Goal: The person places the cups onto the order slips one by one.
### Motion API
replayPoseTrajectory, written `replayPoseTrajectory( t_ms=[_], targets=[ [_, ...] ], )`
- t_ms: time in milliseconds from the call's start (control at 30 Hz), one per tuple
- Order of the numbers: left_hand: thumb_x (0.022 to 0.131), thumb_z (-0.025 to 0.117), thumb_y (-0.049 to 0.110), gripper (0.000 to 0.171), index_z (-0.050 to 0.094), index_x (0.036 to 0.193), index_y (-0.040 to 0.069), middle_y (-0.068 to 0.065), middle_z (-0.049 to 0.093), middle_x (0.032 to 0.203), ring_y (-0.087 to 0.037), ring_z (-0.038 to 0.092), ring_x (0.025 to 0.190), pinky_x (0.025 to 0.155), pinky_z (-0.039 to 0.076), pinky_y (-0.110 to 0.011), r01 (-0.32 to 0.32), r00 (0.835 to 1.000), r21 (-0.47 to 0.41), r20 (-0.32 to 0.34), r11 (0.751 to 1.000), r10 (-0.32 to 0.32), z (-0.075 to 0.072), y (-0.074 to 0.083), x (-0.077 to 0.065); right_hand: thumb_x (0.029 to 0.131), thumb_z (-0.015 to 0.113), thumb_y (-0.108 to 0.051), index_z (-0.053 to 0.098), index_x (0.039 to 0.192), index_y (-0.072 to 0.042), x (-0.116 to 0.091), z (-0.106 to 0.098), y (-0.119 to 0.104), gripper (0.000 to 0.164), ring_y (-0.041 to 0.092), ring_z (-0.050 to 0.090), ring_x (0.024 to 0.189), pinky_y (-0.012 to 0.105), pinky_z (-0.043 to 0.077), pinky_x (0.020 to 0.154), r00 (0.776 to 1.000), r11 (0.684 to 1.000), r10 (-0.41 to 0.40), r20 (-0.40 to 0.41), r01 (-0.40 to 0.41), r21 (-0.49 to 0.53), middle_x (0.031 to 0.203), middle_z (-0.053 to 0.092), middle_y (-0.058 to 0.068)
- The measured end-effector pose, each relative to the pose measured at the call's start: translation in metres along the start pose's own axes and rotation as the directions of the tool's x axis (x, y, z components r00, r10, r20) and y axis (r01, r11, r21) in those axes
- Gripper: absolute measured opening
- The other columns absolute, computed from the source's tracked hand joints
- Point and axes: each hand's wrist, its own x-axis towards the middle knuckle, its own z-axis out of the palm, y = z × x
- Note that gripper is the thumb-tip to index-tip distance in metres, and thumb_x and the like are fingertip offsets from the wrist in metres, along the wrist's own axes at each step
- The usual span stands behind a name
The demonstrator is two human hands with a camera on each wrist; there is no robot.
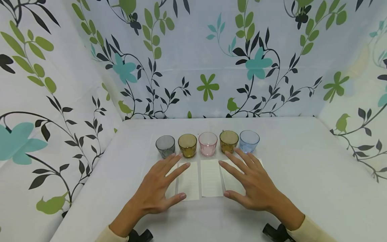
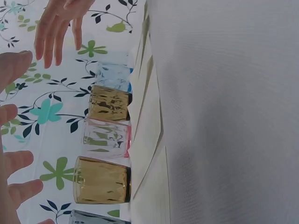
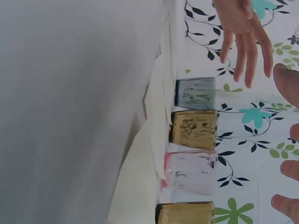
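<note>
My left hand (image 1: 155, 190) is held over the left end of a row of pale paper slips, fingers spread, holding nothing. Over the right end, my right hand (image 1: 257, 186) is spread the same way, also holding nothing. Between the hands lie a paper slip (image 1: 188, 183) and a middle slip (image 1: 211, 178); the hands partly cover the outer slips. Behind the paper stands a row of tumblers: a grey glass (image 1: 165, 146), an amber glass (image 1: 187, 145), a pink glass (image 1: 208, 144), a second amber glass (image 1: 228, 140) and a blue glass (image 1: 249, 141). Fingertips of both hands overlap the glasses' lower edges in the head view.
A white table (image 1: 302, 168) carries everything. Behind it and along both sides hangs a white cloth (image 1: 187, 47) printed with leaves, flowers and birds. Dark wrist cameras, such as the right one (image 1: 275, 232), show under the wrists near the front.
</note>
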Motion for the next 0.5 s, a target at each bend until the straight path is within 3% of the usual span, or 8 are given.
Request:
replayPoseTrajectory(
  t_ms=[233,500],
  targets=[
    [0.090,0.054,0.062,0.078,0.034,0.159,0.030,-0.002,0.030,0.165,-0.032,0.034,0.149,0.114,0.036,-0.061,0.034,0.998,-0.062,-0.041,0.997,-0.037,0.001,-0.001,-0.001,0.094,0.044,-0.073,0.043,0.155,-0.024,0.014,0.001,-0.002,0.078,0.038,0.027,0.151,0.072,0.029,0.113,0.999,1.000,-0.016,-0.041,0.017,0.017,0.165,0.033,0.003],
    [0.088,0.060,0.054,0.079,0.037,0.158,0.025,-0.001,0.032,0.164,-0.030,0.035,0.149,0.111,0.038,-0.063,0.079,0.994,-0.105,-0.064,0.991,-0.086,0.005,-0.011,-0.002,0.095,0.043,-0.072,0.044,0.154,-0.023,0.032,0.002,-0.002,0.077,0.038,0.030,0.149,0.068,0.030,0.115,0.996,0.998,-0.047,-0.078,0.049,0.027,0.159,0.042,0.007]
  ],
)
